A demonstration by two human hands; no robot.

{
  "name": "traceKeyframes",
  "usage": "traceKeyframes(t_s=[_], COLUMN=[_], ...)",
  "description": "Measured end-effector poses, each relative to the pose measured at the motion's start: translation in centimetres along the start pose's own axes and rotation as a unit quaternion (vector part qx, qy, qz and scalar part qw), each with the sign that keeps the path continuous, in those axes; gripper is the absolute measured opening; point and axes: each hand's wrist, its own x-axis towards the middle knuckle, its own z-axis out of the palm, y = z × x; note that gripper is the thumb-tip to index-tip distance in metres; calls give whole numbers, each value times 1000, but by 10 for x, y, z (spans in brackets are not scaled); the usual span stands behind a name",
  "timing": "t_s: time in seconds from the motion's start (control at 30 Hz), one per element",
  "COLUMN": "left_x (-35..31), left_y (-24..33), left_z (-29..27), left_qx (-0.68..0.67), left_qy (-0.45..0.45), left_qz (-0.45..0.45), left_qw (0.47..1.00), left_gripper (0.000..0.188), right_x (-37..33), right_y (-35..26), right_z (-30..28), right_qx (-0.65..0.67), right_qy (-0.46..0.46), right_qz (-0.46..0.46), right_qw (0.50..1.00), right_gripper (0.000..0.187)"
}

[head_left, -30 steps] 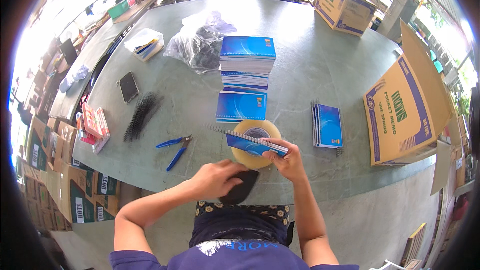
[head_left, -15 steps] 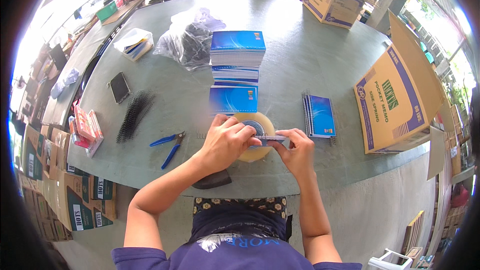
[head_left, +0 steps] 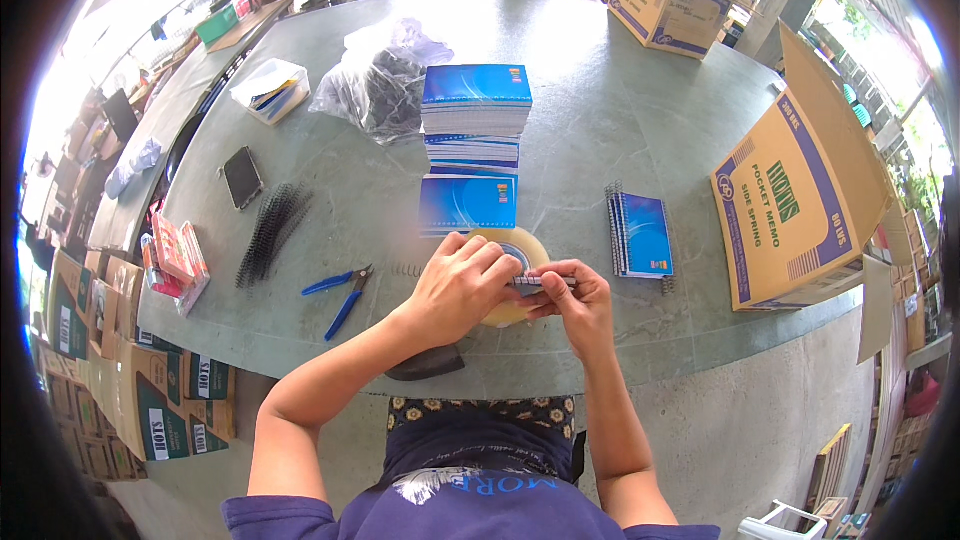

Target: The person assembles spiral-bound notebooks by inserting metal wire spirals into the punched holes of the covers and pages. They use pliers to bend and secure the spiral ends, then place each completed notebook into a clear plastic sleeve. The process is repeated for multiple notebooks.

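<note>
Both hands meet over a roll of yellowish tape point(head_left: 503, 320) near the table's front edge. Between them is a small notebook point(head_left: 543, 281), seen nearly edge-on. My right hand point(head_left: 578, 308) pinches its right end between thumb and fingers. My left hand point(head_left: 462, 278) is closed at the left end, fingers curled, and a thin wire coil point(head_left: 407, 270) sticks out beside it. Just beyond lies a low pile of blue notebooks point(head_left: 468, 203), with a taller stack point(head_left: 475, 115) behind. Several spiral-bound blue notebooks point(head_left: 643, 235) lie to the right.
Blue-handled cutters point(head_left: 345, 298), a bundle of black coils point(head_left: 268, 235), a phone point(head_left: 241, 178) and pink-red packs point(head_left: 177, 255) lie left. Farther back are a plastic bag point(head_left: 375, 90) and a white container point(head_left: 280, 105). An open carton point(head_left: 780, 205) stands right, another point(head_left: 670, 10) at far right.
The notebook has turned slightly in my hands. My right hand has shifted a little left and down, its fingers now curled closer around the notebook's end.
</note>
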Motion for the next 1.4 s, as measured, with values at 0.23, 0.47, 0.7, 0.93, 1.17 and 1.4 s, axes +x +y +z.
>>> traceKeyframes(t_s=[0.23, 0.47, 0.7, 0.93, 1.17, 1.4], left_x=[4, -2, 3, 13, 9, 9], left_y=[-3, -2, -1, 6, -1, -3], left_z=[-1, -10, -4, -8, -6, -6], left_qx=[-12, 54, 43, 34, 47, 77], left_qy=[-23, -24, -6, 50, -37, -21], left_qz=[4, -31, -24, -28, -7, -2], left_qw=[1000, 998, 999, 998, 998, 997], left_gripper=[23, 31, 25, 16, 21, 31], right_x=[-3, -3, -2, -1, 0, -6], right_y=[-10, -1, 2, 5, -3, -2], right_z=[7, 15, 13, 9, 13, 11], right_qx=[-53, -37, -30, -20, -42, -5], right_qy=[18, 43, 9, 29, 12, 33], right_qz=[12, -10, -67, -11, 20, -7], right_qw=[998, 998, 997, 999, 999, 999], right_gripper=[19, 16, 16, 15, 24, 26])
